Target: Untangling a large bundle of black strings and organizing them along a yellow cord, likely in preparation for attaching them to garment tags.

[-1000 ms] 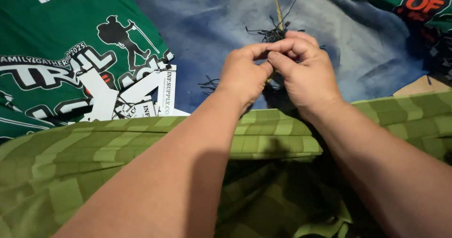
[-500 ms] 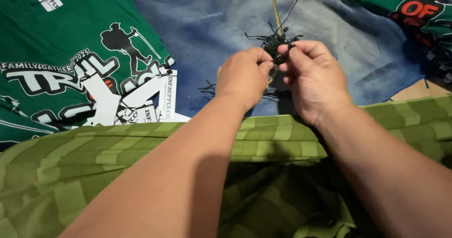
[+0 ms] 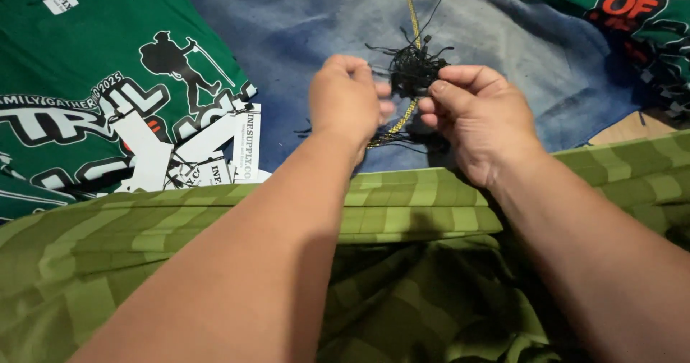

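Note:
My right hand (image 3: 478, 115) pinches a tangled bundle of thin black strings (image 3: 415, 68) between thumb and fingers, held above blue denim cloth (image 3: 309, 32). My left hand (image 3: 347, 104) is just left of the bundle, fingers curled and touching its lower strands. A yellow-gold cord (image 3: 411, 18) runs from the top edge down behind the bundle to below my hands. A few loose black strands (image 3: 410, 141) lie on the denim under my hands.
A green checked cloth (image 3: 402, 212) covers the foreground under my forearms. A green printed shirt (image 3: 93, 61) lies at the left, with several white paper tags (image 3: 215, 154) on it. Another green printed shirt (image 3: 611, 11) lies at the top right.
Both hands have moved apart slightly and risen away from me. The black string bundle now shows between them, held by the right hand.

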